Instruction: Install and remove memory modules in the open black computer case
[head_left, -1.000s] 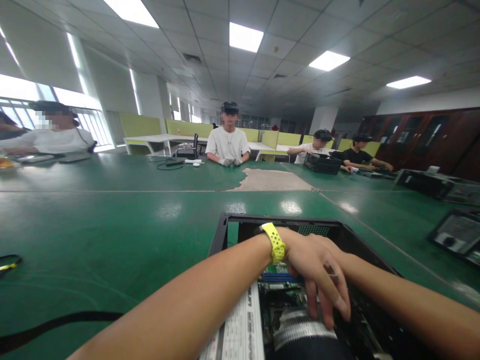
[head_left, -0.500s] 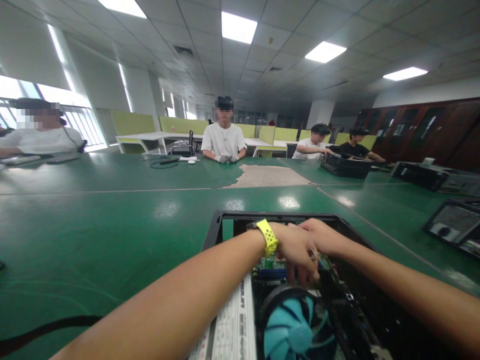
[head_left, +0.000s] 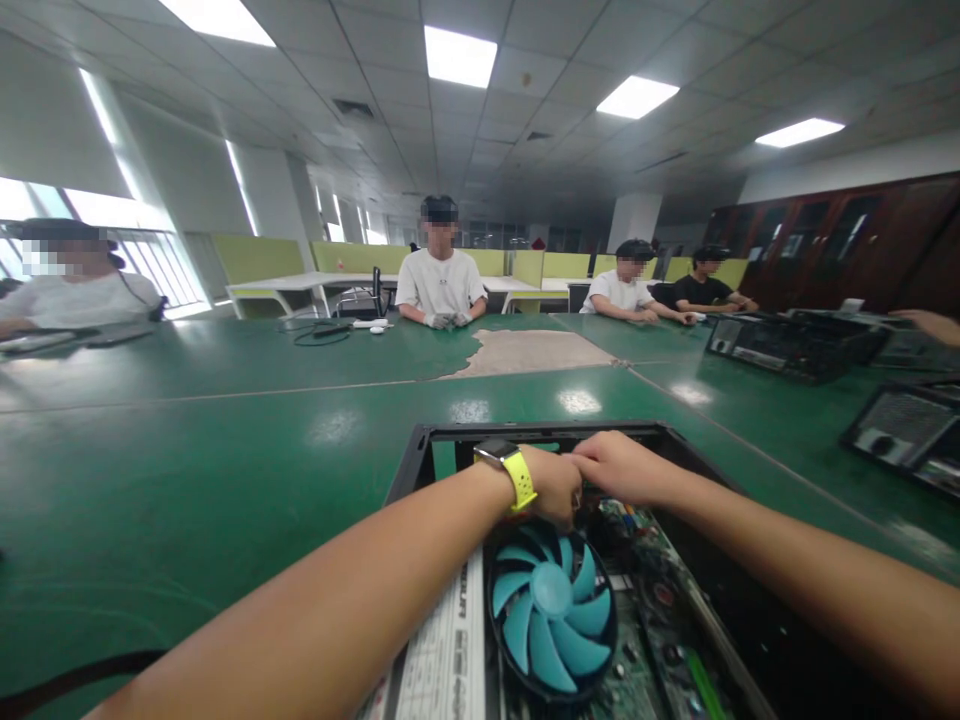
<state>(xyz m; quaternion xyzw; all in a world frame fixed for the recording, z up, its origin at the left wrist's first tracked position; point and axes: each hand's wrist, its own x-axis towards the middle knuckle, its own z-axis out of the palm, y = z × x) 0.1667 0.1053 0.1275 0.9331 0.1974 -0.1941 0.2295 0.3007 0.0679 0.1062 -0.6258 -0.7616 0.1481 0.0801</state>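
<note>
An open black computer case [head_left: 667, 432] lies before me on the green table. Inside it, a round fan with teal blades [head_left: 551, 592] sits nearer to me than my hands, beside a white-labelled metal box [head_left: 450, 640]. Over the far part of the case my left hand [head_left: 556, 486], below a watch with a yellow strap [head_left: 519, 480], has its fingers curled; what they hold, if anything, is hidden. My right hand [head_left: 616, 466] meets it from the right, fingers pointing down and mostly hidden. Green circuit board [head_left: 637, 540] shows to the right of the fan.
Other opened computer cases [head_left: 787, 345] stand at the right of the green table [head_left: 225, 480]. A bare tan patch [head_left: 532, 352] shows beyond my case. Cables [head_left: 322, 333] and small white items lie farther off. Several people sit around the table; one person's hand [head_left: 930, 325] reaches in at right.
The fan now shows more fully and farther left and up. My left hand has drawn left, its fingers curled more. At right, a case has moved nearer and a person's hand has appeared.
</note>
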